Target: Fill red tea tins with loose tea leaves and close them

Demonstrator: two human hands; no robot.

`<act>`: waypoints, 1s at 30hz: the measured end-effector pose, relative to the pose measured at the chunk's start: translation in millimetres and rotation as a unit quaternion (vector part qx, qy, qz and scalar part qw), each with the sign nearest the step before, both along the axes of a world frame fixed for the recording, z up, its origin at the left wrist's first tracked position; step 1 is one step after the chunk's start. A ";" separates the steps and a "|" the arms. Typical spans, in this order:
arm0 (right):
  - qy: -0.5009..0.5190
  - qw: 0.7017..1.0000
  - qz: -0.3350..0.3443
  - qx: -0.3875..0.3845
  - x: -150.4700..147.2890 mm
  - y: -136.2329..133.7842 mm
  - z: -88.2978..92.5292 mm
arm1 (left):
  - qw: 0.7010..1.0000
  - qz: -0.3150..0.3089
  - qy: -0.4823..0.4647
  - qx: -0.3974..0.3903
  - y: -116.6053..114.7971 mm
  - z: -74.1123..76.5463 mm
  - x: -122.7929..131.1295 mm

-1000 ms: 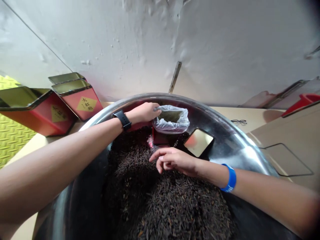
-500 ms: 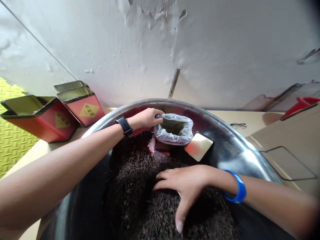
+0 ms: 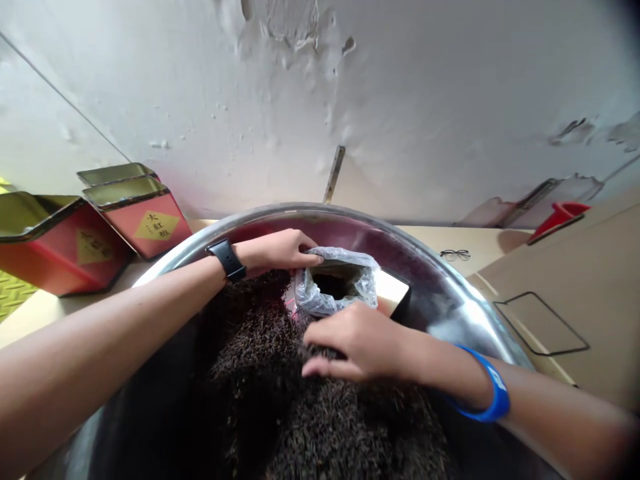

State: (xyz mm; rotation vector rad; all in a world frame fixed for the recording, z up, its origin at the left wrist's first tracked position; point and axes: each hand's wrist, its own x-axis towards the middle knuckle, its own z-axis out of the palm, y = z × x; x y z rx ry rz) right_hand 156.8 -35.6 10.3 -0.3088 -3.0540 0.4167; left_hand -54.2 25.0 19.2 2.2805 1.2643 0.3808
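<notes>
My left hand (image 3: pixel 290 250), wearing a black watch, pinches the rim of a clear plastic bag (image 3: pixel 313 297). The bag lines an upright tin inside a large round metal basin (image 3: pixel 240 223). Dark leaves show down inside the bag. Just in front of the tin, my right hand (image 3: pixel 355 340), with a blue wristband, is curled around some dark loose tea leaves (image 3: pixel 330 427); its fingers are slightly blurred. A heap of these leaves fills the basin's near part. Behind the right hand, a pale shiny lid (image 3: pixel 393 290) leans beside the tin, partly covered.
Red tins (image 3: pixel 155 223) with yellow diamond labels stand open on the table at the left. To the right lie eyeglasses (image 3: pixel 455 255), a red funnel-like object (image 3: pixel 557 220) and a thin black frame (image 3: pixel 545 323). A peeling wall (image 3: pixel 280 120) rises behind the basin.
My right hand has lifted from the heap toward the tin, its spread fingers now curled around leaves. My left hand stays at the bag's rim. The whole view has shifted slightly.
</notes>
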 end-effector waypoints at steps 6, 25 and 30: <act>0.092 0.981 -0.152 0.081 11.3 35.3 1.8 | 0.997 -0.033 -0.020 -0.065 -3.8 -1.2 7.6; 0.057 0.966 -0.210 0.140 12.4 47.5 -7.1 | 0.999 -0.035 0.013 -0.036 -2.9 -0.4 5.6; 0.051 0.961 -0.228 0.150 12.5 49.6 -8.8 | 0.996 -0.029 0.031 0.075 -7.2 8.9 5.8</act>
